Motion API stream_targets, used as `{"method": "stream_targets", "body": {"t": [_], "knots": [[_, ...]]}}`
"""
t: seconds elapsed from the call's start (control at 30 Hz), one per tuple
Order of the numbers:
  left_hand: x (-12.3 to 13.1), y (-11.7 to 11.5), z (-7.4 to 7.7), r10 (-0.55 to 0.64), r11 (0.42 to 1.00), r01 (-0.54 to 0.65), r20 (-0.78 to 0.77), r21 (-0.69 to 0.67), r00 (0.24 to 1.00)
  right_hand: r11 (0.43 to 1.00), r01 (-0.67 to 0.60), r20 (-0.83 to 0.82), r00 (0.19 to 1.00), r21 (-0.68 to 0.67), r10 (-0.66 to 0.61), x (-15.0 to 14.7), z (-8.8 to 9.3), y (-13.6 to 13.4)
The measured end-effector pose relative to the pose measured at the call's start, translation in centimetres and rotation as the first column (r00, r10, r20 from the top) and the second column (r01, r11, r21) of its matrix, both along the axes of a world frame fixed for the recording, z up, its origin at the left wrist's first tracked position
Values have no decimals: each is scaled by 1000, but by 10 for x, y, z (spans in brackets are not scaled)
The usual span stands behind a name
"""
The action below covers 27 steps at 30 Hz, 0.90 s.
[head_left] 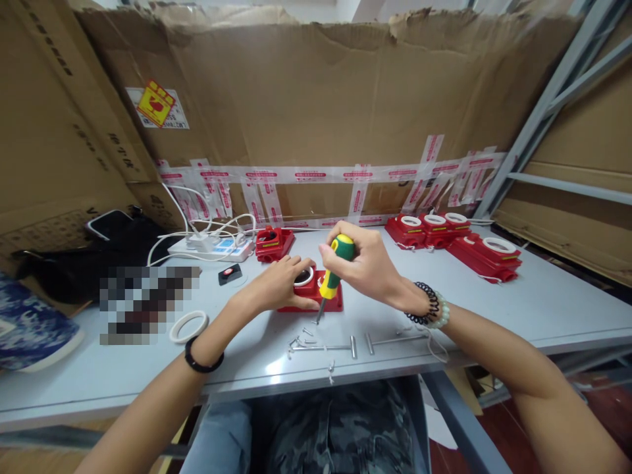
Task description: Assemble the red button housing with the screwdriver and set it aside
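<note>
A red plastic box (pixel 332 302) with a white ring set in its top lies on the grey table (pixel 543 303) in front of me. My left hand (pixel 279 284) presses down on its left side, fingers curled over the ring. My right hand (pixel 363 262) is closed round a yellow and green screwdriver (pixel 334 268), held nearly upright with its tip at the box's front edge. Several small screws (pixel 302 340) lie just in front of the box.
Two metal T-handled rods (pixel 375 342) lie near the table's front edge. A loose white ring (pixel 188 326) sits at the left. More red boxes (pixel 459 240) stand at the back right, one more (pixel 273 242) beside a white power strip (pixel 212 247). Cardboard walls the back.
</note>
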<state>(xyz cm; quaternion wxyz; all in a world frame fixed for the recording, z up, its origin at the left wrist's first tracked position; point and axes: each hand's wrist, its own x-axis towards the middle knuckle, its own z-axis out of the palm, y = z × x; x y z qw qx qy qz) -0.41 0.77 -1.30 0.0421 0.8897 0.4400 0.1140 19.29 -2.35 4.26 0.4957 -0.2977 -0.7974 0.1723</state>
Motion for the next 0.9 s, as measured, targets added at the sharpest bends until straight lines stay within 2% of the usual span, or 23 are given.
{"method": "stream_targets", "body": {"t": [0.13, 0.37, 0.57, 0.9], "knots": [[3, -3, 5, 30, 1000, -29, -94, 7, 995, 997, 68, -36, 997, 33, -67, 12, 11, -2], [6, -8, 11, 47, 998, -50, -91, -30, 995, 967, 232, -102, 970, 105, -222, 32, 21, 7], [5, -7, 11, 45, 998, -48, -83, -37, 996, 962, 257, -117, 962, 90, -246, 36, 17, 18], [5, -7, 10, 41, 998, -44, -66, -38, 997, 962, 257, -103, 963, 89, -248, 32, 16, 22]]}}
